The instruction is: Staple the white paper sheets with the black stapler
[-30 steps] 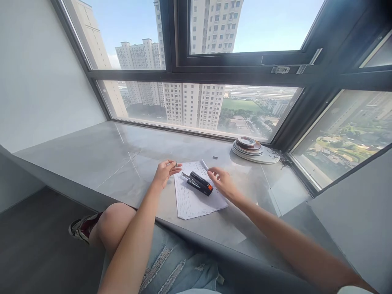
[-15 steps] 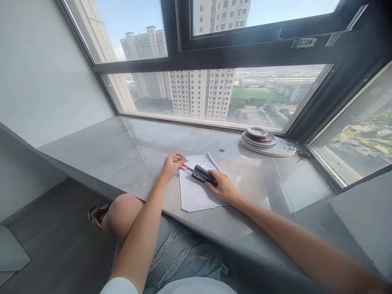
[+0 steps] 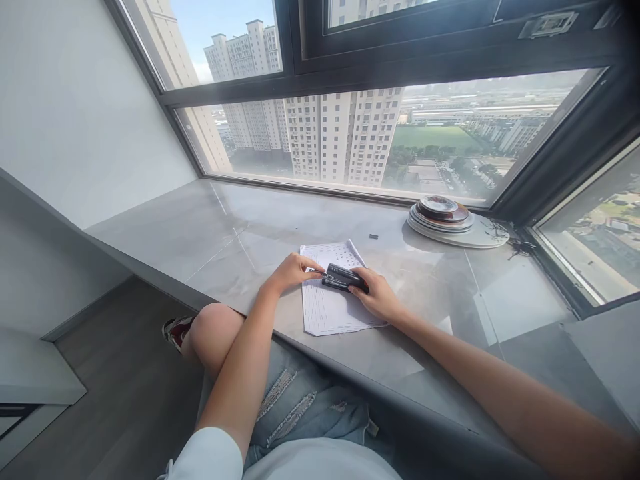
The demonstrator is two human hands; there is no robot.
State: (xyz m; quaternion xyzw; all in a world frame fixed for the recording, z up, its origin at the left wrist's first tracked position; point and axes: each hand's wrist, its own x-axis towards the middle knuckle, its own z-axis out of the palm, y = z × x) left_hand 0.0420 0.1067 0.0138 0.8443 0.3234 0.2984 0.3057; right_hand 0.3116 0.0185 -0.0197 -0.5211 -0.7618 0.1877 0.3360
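Note:
A black stapler (image 3: 341,277) lies on a printed white sheet of paper (image 3: 333,308) on the grey stone window ledge (image 3: 200,233). My right hand (image 3: 379,297) is closed around the stapler's rear end. My left hand (image 3: 294,271) is pinched at the stapler's front tip, fingers pressed together against it; whether anything small sits between the fingertips is too small to tell.
A stack of plates (image 3: 443,218) sits on a larger white plate at the back right of the ledge. A small dark object (image 3: 373,236) lies behind the paper. My bent knee (image 3: 213,330) and jeans are below the ledge's front edge. Window glass bounds the ledge.
My right hand moved onto the stapler and took hold of its rear. My left hand moved right to the stapler's front tip. The camera view has tilted down.

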